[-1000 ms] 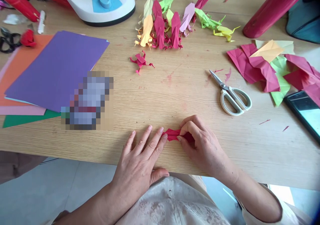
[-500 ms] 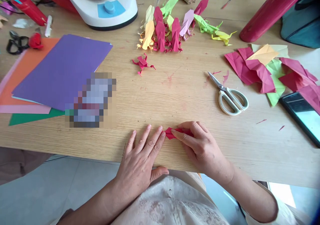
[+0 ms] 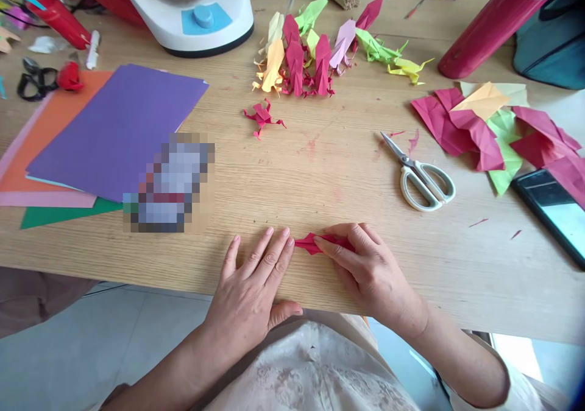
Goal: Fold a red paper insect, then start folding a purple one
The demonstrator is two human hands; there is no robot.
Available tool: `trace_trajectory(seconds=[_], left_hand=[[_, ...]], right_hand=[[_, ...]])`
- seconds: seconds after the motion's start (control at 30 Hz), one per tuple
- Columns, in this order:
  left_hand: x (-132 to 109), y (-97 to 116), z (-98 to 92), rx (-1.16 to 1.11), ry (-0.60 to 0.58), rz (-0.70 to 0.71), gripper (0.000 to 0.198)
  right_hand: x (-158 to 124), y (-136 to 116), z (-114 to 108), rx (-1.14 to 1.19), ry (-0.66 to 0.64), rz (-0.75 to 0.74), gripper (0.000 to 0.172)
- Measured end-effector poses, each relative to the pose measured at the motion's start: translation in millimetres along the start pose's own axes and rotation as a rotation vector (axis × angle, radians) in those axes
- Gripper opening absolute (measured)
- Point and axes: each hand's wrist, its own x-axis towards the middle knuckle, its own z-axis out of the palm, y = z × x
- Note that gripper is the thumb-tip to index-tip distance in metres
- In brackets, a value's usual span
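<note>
Red paper [image 3: 307, 243] lies at the table's [image 3: 347, 161] six-o'clock side, the right hand [image 3: 375, 268] pinching its three-o'clock end, the left hand [image 3: 249, 280] flat, fingers spread, at its nine-o'clock tip — apparently creasing; the next move calls for steady, even pressure.

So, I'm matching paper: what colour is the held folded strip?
The folded strip is pinkish red; see the head view.

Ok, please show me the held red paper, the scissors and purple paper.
Held red paper [image 3: 308, 243]: head view, its uncovered part.
Scissors [image 3: 407, 162]: head view, near the pivot.
Purple paper [image 3: 117, 132]: head view, sheet's middle.
</note>
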Motion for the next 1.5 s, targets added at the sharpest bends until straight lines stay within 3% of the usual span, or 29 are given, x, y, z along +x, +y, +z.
trace_trajectory(seconds=[0.27,0.4,0.9,1.17,1.5], left_hand=[[7,12,-7.2,0.037,0.032,-0.08,0.075],[7,11,-6.0,0.028,0.047,-0.047,0.078],[9,8,-12.1,0.022,-0.02,-0.077,0.069],[10,9,-10.8,0.009,-0.017,-0.081,0.067],[7,2,-8.5,-0.044,-0.004,-0.066,0.07]], right_hand=[[-1,1,1,-0.003,-0.009,-0.005,0.031],[-2,1,2,0.006,-0.001,-0.002,0.03],[-3,2,4,0.011,-0.005,0.014,0.034],[-9,2,0,-0.198,-0.11,-0.121,0.044],[-6,-8,-1,-0.333,-0.125,-0.16,0.044]])
